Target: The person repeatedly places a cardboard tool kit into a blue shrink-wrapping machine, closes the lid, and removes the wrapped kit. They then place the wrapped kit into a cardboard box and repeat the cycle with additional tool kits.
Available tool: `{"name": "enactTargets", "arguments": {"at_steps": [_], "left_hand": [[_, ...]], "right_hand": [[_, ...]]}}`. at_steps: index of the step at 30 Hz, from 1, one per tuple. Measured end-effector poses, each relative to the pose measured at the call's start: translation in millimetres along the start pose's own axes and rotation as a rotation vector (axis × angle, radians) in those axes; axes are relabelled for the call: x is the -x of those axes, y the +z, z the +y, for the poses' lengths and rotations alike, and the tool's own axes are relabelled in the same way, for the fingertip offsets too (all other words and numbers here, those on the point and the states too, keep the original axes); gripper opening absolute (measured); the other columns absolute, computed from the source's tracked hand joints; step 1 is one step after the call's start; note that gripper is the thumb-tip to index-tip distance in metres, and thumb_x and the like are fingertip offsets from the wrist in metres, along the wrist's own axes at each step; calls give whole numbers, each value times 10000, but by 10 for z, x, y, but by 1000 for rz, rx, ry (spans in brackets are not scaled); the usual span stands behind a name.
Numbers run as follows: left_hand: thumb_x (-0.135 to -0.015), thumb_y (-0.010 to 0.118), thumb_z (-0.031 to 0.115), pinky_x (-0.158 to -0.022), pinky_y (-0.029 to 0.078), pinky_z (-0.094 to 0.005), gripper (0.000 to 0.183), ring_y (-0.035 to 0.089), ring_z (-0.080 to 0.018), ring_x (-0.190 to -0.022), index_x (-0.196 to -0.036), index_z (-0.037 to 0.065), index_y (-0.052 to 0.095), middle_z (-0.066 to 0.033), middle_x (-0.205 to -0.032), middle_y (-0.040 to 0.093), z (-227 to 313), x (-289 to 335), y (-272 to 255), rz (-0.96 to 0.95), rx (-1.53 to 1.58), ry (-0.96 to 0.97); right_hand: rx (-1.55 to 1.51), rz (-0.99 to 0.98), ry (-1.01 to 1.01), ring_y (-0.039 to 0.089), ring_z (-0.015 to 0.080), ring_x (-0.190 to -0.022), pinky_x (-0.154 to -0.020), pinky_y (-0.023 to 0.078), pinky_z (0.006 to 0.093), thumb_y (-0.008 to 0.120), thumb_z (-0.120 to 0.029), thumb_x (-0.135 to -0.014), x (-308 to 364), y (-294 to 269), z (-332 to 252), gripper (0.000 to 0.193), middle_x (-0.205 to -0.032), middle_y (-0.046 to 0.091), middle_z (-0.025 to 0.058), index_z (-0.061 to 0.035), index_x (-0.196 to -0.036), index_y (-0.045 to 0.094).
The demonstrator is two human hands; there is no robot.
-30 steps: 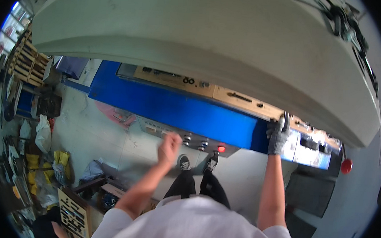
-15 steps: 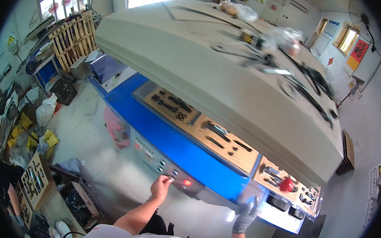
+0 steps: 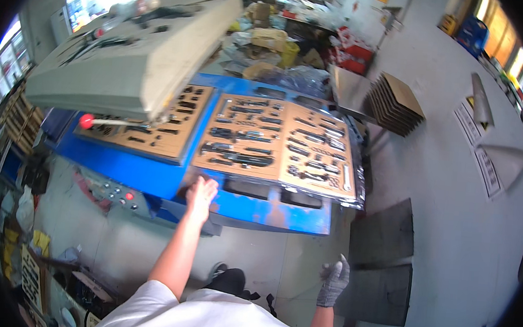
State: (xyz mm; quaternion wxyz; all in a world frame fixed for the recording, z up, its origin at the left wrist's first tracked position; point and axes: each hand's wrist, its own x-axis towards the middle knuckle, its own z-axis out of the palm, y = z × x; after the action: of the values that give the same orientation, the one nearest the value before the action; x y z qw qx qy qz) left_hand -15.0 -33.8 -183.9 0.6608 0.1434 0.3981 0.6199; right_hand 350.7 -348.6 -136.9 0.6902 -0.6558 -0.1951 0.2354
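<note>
Fingers of the bare left hand (image 3: 202,193) have shifted from the control panel (image 3: 110,191), leaving it untouched, to the blue bench (image 3: 249,208), grip unclear, beside two tan tool boards (image 3: 281,153) lying there, while the gloved right hand (image 3: 334,283) hangs empty, loosely spread.

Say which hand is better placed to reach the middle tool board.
Probably the left hand: it's at the blue table, near the middle board; the gloved right hand is farther off, over the floor.

One bare hand (image 3: 201,194), one gloved hand (image 3: 333,284), one beige hood (image 3: 121,69), one red-knobbed lever (image 3: 88,121) and three dark floor sheets (image 3: 377,292) showed.
</note>
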Motion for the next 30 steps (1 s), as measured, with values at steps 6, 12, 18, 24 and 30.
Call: {"name": "enactTargets", "arguments": {"at_steps": [6,12,18,24,30], "left_hand": [[-1012,644,222,-935,588,-474,323,671,-320,-1042,-1218,6,519,-189,-1132,644,-309,-1021,-24,161,-11,201],[-1044,596,293,-856,588,-405,350,668,-256,-967,-1234,1,559,-142,-1094,660,-323,-1070,-108,428,-215,299],[-1057,549,353,-781,527,-308,360,680,-188,-948,-1235,45,601,-96,-1088,701,-326,-935,113,693,-344,338],[-1039,605,251,-680,562,-280,234,670,-144,-792,-1125,36,634,-69,-957,685,-334,-524,470,746,-346,401],[-1022,625,287,-643,536,-241,232,695,-126,-743,-1026,56,645,-59,-865,712,-1044,847,1168,966,-367,406]], "right_hand": [[5,-60,70,568,77,-546,-489,446,237,594,-316,-1061,-957,-249,-126,322,-744,684,28,-106,-1301,635],[66,-101,-23,560,47,-648,-562,459,206,623,-253,-1047,-2894,47,-178,302,-888,698,11,-91,-1300,639],[235,-301,-44,632,112,-948,-818,547,279,683,-211,-1008,-4465,904,168,395,-1143,684,44,-29,-1346,588],[28,-710,546,668,113,-805,-700,541,249,757,-93,-900,-5072,1412,-113,234,-937,728,21,-39,-1125,725],[276,-1088,164,627,100,-806,-716,531,258,739,-55,-894,-6139,2053,-604,203,-921,712,4,-37,-1097,729]]}}
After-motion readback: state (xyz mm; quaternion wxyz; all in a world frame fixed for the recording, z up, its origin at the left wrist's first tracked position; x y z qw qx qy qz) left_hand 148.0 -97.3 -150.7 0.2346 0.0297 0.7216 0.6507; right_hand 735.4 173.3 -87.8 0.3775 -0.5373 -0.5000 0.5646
